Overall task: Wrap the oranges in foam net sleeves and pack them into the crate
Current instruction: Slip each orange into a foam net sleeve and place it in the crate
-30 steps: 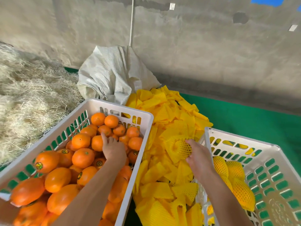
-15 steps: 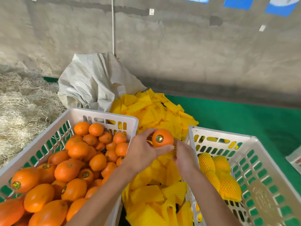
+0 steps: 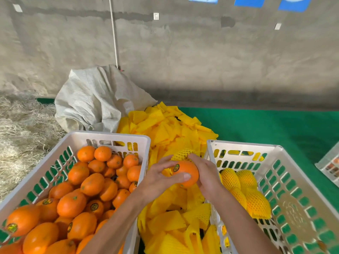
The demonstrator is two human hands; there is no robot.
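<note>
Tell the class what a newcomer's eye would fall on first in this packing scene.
At centre, the left hand and right hand hold one stickered orange against a yellow foam net sleeve. The left crate brims with bare oranges; the right crate holds a few wrapped oranges. A heap of sleeves lies between.

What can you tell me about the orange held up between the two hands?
The orange is round, smooth and bright, with a small round dark-and-yellow sticker on its upper left side. It is bare, not yet in a sleeve. The left hand holds it, thumb across its front; the right hand cups its right side, holding a yellow foam net sleeve just behind it, above the sleeve pile.
</note>
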